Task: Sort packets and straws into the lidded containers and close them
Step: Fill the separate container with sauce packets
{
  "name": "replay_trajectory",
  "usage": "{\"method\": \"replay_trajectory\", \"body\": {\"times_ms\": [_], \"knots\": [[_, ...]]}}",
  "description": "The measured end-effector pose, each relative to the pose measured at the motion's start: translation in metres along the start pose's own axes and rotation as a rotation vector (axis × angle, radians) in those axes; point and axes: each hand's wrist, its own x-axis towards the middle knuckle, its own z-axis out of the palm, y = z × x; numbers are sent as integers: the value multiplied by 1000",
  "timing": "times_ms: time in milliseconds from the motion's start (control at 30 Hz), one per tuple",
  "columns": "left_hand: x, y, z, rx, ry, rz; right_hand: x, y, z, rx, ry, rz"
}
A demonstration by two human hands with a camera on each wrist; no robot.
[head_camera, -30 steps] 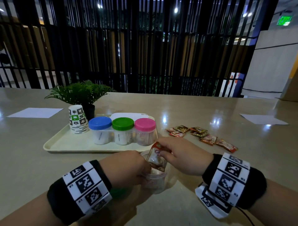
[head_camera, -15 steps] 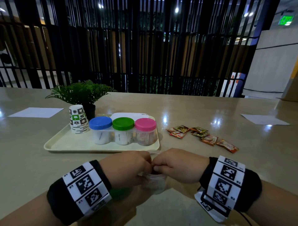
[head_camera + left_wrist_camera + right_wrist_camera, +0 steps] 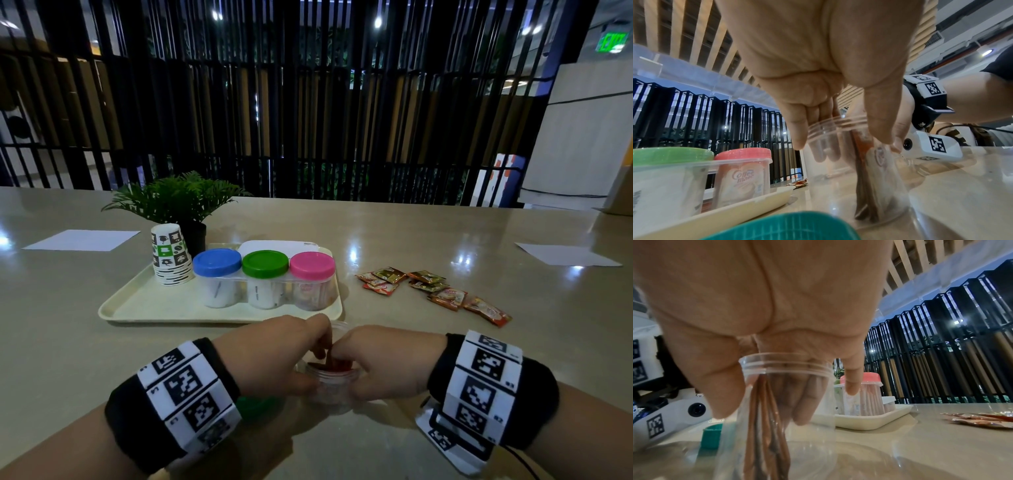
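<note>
Two hands meet low in the frame's centre: left hand (image 3: 274, 356) grips the clear container (image 3: 334, 383) (light, tippable); right hand (image 3: 387, 363) pinches limp, slippery packets (image 3: 877, 162) inside; hold their edges.

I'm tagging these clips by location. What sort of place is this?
Probably a cafe or office pantry counter: a tray holds stacked paper cups and lidded jars, coffee creamer packets lie on the long table, and an exit sign glows overhead.
</note>
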Motion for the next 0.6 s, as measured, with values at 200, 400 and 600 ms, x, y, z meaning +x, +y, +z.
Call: {"method": "replay_trajectory", "body": {"times_ms": [200, 400, 600], "knots": [[0, 1, -1, 100, -18, 59, -2, 1, 0, 36, 55, 12], [2, -4, 1, 137, -45, 100, -2, 0, 0, 59, 67, -12], [2, -6, 2, 168, -35, 101, -13, 33, -37, 442, 272, -17]]}}
